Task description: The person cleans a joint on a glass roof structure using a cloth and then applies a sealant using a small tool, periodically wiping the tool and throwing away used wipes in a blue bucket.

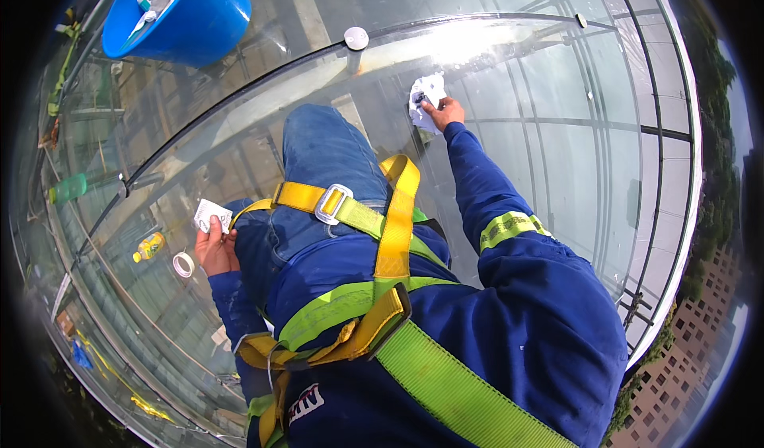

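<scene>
My right arm reaches out over a glass panel (541, 161), and my right hand (448, 114) grips a crumpled white rag (425, 91) against the glass. Dark smudges mark the rag, though whether it is cloth or paper is hard to make out. Low on the left, beside my thigh, my left hand (213, 249) is closed on a small flat white packet (211, 214) with faint printing on it. Close to that hand lies a roll of white tape (184, 265). A small bottle with yellow contents (149, 247) lies a little farther left.
A blue bucket (199, 18) with white scraps inside stands at the far left. A dark seam with a round metal fitting (356, 38) crosses the glass. A green bottle (68, 188) lies at the left. Yellow harness straps (398, 217) cross my body. The roof edge (691, 177) runs along the right.
</scene>
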Tool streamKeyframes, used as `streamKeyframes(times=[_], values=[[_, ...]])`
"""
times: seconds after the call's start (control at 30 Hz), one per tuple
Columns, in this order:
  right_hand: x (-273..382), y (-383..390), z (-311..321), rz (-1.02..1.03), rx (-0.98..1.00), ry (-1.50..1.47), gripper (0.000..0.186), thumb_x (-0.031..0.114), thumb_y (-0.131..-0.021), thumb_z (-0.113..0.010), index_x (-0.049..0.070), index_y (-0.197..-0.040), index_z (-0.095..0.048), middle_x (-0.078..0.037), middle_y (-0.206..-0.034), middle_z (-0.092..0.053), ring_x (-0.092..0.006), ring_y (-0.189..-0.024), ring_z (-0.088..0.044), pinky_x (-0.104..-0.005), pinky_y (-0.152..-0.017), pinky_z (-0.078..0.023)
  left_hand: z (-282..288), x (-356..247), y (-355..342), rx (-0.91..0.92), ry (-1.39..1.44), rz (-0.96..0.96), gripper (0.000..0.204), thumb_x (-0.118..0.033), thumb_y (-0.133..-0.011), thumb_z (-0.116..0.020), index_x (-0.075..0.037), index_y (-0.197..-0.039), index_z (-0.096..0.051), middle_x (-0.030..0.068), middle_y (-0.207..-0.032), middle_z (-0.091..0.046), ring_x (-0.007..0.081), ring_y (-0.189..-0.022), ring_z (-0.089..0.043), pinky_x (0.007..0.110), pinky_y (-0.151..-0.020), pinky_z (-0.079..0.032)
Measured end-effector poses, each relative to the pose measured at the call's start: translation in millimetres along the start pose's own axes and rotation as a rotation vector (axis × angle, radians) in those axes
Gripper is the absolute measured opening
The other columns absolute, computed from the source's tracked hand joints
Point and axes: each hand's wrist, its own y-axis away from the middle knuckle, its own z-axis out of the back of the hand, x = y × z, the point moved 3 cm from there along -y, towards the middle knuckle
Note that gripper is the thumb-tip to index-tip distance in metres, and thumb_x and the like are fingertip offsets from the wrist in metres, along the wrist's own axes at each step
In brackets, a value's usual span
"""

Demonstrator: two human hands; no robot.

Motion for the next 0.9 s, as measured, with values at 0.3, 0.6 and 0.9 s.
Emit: streamKeyframes(times=[0.3,0.6,0.9], values=[[-86.1,-36.9,20.3,0.116,-0.207,-0.568,0.038,0.026,-0.089,-0.068,-0.001,-0.115,-0.071,-0.014,-0.097,-0.073,-0.0210,-0.088,-0.067,-0.0336,-0.081,-0.052,-7.7,0.7,0.7,0.024,0.009,0.029,0.019,-0.021,-0.097,-0.067,-0.006,-0.110,-0.066,0.0032,-0.094,-0.071,0.0094,-0.077,-0.065,0.026,-0.065,-0.055],[-20.7,-4.1,-2.0,-0.123,-0.185,-0.148,0.021,0.022,-0.080,-0.077,0.012,-0.099,-0.076,-0.012,-0.090,-0.075,-0.0279,-0.089,-0.072,-0.0370,-0.085,-0.055,-14.4,-5.1,9.2,0.008,-0.033,0.018,0.020,-0.020,-0.096,-0.068,-0.005,-0.110,-0.066,0.0037,-0.093,-0.071,0.0106,-0.076,-0.066,0.027,-0.065,-0.055],[-17.9,36.2,25.0,0.169,-0.346,-0.056,0.040,0.018,-0.087,-0.070,0.031,-0.125,-0.066,-0.011,-0.118,-0.057,-0.0332,-0.111,-0.054,-0.0466,-0.093,-0.046,-26.3,-9.6,0.0,0.077,0.003,-0.002,0.021,-0.023,-0.098,-0.066,-0.005,-0.109,-0.065,0.0041,-0.093,-0.070,0.0107,-0.076,-0.064,0.027,-0.067,-0.055]])
